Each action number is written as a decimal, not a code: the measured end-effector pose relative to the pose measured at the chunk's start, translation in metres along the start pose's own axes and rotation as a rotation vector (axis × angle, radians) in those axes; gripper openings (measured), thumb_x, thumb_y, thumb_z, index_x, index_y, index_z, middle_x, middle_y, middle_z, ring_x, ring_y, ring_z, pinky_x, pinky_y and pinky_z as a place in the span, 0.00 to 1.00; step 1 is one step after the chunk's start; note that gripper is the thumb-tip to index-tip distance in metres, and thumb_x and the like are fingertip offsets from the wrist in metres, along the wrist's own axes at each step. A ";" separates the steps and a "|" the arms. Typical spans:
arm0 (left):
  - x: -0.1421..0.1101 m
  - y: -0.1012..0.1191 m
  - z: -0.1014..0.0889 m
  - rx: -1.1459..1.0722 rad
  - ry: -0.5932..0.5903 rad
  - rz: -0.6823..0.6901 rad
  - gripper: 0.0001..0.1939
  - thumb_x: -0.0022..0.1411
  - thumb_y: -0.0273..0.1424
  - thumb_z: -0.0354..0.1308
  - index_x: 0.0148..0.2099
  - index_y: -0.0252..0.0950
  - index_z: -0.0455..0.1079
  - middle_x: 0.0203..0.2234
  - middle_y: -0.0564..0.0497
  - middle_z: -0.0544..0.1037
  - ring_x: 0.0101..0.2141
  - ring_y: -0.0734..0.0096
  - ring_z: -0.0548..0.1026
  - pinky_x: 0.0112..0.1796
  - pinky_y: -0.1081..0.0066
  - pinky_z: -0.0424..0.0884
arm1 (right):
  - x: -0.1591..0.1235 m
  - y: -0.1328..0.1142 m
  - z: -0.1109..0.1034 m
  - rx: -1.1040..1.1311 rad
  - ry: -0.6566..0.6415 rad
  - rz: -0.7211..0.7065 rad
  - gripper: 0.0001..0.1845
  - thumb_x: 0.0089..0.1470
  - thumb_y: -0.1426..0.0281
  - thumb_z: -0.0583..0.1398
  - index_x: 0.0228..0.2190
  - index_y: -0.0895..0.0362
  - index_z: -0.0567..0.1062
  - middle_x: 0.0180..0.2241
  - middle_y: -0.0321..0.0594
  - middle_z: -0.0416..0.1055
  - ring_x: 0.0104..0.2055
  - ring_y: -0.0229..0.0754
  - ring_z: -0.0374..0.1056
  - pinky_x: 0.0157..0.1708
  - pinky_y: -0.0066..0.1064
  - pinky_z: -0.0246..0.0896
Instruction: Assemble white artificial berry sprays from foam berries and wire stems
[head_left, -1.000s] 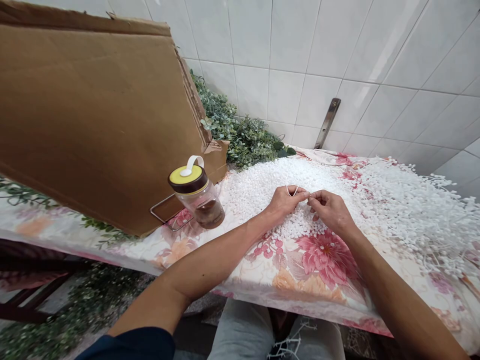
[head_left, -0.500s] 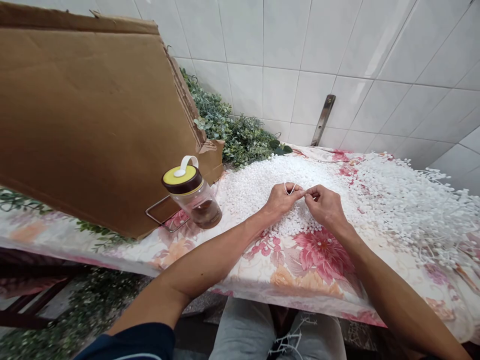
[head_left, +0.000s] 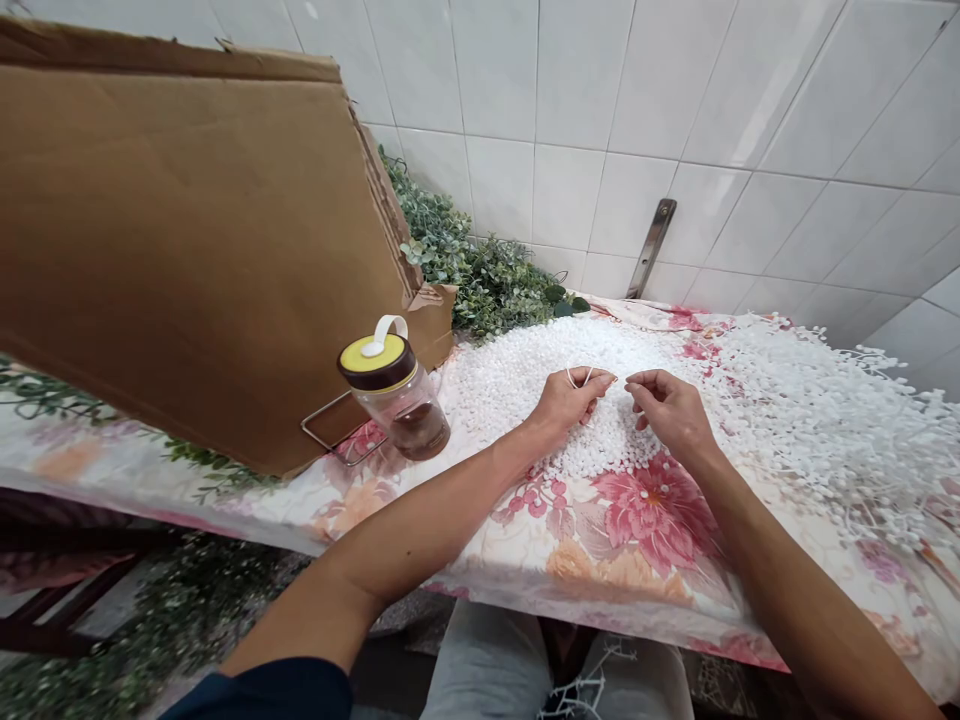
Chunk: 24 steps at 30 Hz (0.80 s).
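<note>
My left hand (head_left: 568,400) rests on a heap of small white beads (head_left: 525,375) and pinches a thin white plastic stem (head_left: 579,378) that curls up above its fingers. A short gap to the right, my right hand (head_left: 670,410) hovers over the same heap with thumb and forefinger pinched together; whatever is between them is too small to make out. Both hands lie on a table with a floral cloth (head_left: 637,520).
A clear jar with a yellow lid (head_left: 395,398) stands left of my left hand. A large cardboard sheet (head_left: 187,240) leans at the left. Green artificial foliage (head_left: 480,270) lies against the tiled wall. A pile of white beaded twigs (head_left: 832,420) covers the right.
My hands, which were touching fingertip to fingertip, have drawn apart; the right hand has moved slightly right. The white stem stays in my left hand.
</note>
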<state>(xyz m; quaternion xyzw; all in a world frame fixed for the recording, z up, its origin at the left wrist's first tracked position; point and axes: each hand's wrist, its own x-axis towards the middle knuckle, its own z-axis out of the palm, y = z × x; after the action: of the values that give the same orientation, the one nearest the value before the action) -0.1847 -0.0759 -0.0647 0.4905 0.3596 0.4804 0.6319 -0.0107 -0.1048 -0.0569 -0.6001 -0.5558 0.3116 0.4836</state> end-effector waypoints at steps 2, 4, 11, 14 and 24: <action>0.000 -0.001 0.000 -0.024 0.001 -0.022 0.15 0.55 0.39 0.68 0.38 0.31 0.77 0.26 0.53 0.71 0.20 0.82 0.62 0.16 0.77 0.54 | -0.002 -0.001 0.001 0.028 -0.019 -0.014 0.19 0.53 0.55 0.66 0.37 0.58 0.80 0.24 0.36 0.71 0.22 0.37 0.66 0.19 0.29 0.69; 0.000 -0.002 0.001 -0.014 -0.009 -0.023 0.15 0.56 0.38 0.68 0.40 0.31 0.78 0.28 0.52 0.72 0.20 0.82 0.62 0.16 0.77 0.54 | -0.003 -0.001 0.002 0.073 -0.049 -0.033 0.20 0.54 0.53 0.66 0.37 0.58 0.79 0.25 0.36 0.71 0.24 0.38 0.67 0.19 0.29 0.70; -0.001 -0.009 0.003 0.104 -0.025 0.042 0.17 0.57 0.37 0.67 0.44 0.31 0.79 0.21 0.56 0.70 0.16 0.82 0.61 0.17 0.75 0.56 | -0.005 0.002 0.010 0.119 -0.103 -0.021 0.24 0.51 0.49 0.69 0.35 0.58 0.79 0.25 0.36 0.72 0.25 0.38 0.67 0.19 0.28 0.69; -0.001 -0.009 0.003 0.109 -0.025 0.044 0.16 0.56 0.36 0.67 0.44 0.31 0.78 0.23 0.55 0.73 0.17 0.82 0.62 0.17 0.76 0.57 | -0.004 0.004 0.009 0.134 -0.108 0.013 0.22 0.52 0.50 0.68 0.33 0.58 0.78 0.23 0.34 0.70 0.21 0.36 0.65 0.19 0.28 0.67; -0.002 -0.008 0.003 0.221 -0.006 0.100 0.13 0.58 0.33 0.64 0.45 0.31 0.77 0.24 0.54 0.76 0.18 0.82 0.63 0.22 0.76 0.60 | -0.006 -0.002 0.011 0.228 -0.126 0.028 0.20 0.49 0.53 0.70 0.30 0.58 0.78 0.23 0.35 0.70 0.24 0.36 0.64 0.19 0.27 0.66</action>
<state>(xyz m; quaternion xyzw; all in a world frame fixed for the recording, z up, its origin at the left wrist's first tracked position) -0.1807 -0.0794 -0.0717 0.5757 0.3836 0.4673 0.5505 -0.0222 -0.1087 -0.0601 -0.5281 -0.5377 0.4165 0.5084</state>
